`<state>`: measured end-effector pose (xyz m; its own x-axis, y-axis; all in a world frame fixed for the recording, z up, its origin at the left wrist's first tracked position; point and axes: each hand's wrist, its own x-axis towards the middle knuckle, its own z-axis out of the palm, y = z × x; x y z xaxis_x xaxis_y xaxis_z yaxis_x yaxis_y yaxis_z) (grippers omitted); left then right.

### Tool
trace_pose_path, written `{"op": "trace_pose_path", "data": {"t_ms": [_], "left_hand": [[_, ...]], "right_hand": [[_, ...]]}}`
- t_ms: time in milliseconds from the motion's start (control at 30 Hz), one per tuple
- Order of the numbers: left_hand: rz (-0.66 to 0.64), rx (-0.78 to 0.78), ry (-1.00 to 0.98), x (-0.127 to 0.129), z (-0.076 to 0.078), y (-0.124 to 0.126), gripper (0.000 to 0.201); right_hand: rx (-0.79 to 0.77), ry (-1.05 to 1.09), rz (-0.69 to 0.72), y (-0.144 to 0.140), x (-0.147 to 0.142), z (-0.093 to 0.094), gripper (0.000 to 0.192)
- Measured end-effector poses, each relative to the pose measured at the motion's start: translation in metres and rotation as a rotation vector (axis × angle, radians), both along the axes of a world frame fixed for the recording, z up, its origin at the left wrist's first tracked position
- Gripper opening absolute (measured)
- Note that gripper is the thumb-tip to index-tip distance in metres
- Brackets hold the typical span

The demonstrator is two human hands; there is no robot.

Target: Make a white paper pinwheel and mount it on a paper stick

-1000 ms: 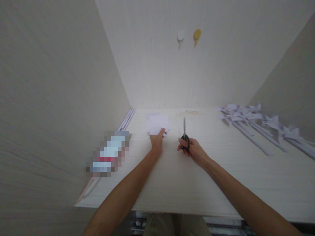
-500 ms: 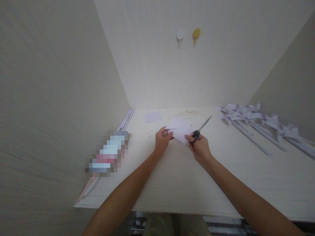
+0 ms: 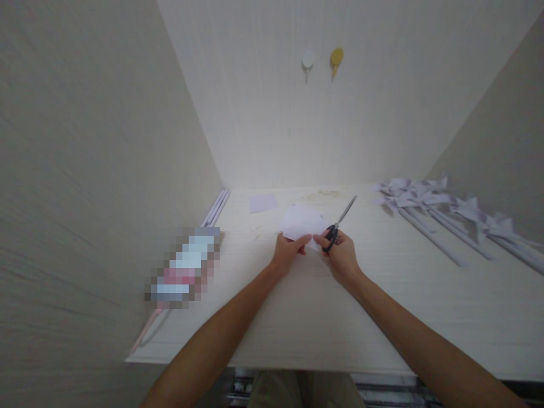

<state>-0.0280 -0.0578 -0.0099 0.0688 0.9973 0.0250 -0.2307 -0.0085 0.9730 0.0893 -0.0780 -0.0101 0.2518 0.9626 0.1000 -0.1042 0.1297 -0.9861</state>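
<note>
A sheet of pale lilac paper is held up over the table between both hands. My left hand grips its lower left edge, thumb on top and fingers underneath. At the lower right edge, my right hand pinches the paper with thumb and finger, close to the left thumb. Black-handled scissors are also kept in the right hand, their blades pointing away to the upper right. The blades look closed and are off the paper. Part of the lower edge is hidden behind the fingers.
Several paper pinwheels on stick handles lie at the right. A lilac paper square lies behind the hands. At the left are rolled paper sticks and a pixelated phone-like object. White and yellow hooks are on the wall.
My left hand has slid along the paper toward the right hand, so the thumbs are now close together. The paper has turned, and the scissors have shifted slightly left with the right hand.
</note>
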Motion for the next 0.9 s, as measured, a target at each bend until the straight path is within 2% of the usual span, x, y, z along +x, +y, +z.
{"op": "trace_pose_path", "data": {"t_ms": [167,400,600,733,900], "left_hand": [[0.068,0.018,0.071,0.0035,0.0036,-0.0038,0.025],[0.162,-0.061,0.001,0.0042,0.0075,-0.0029,0.023],[0.271,-0.066,-0.004,0.0021,0.0068,-0.0003,0.031],[0.295,-0.054,0.006,0.0012,0.0065,0.0007,0.034],[0.321,-0.054,0.019,0.0006,0.0063,0.0016,0.031]], "right_hand": [[-0.031,-0.008,0.048,-0.0005,0.0003,0.0011,0.029],[-0.063,0.011,0.059,0.0021,0.002,-0.0014,0.03],[-0.089,0.035,0.118,-0.0001,0.0004,0.0044,0.027],[-0.121,0.046,0.131,-0.0022,-0.0006,0.0073,0.027],[-0.073,0.054,0.194,-0.0028,0.0002,0.0038,0.026]]}}
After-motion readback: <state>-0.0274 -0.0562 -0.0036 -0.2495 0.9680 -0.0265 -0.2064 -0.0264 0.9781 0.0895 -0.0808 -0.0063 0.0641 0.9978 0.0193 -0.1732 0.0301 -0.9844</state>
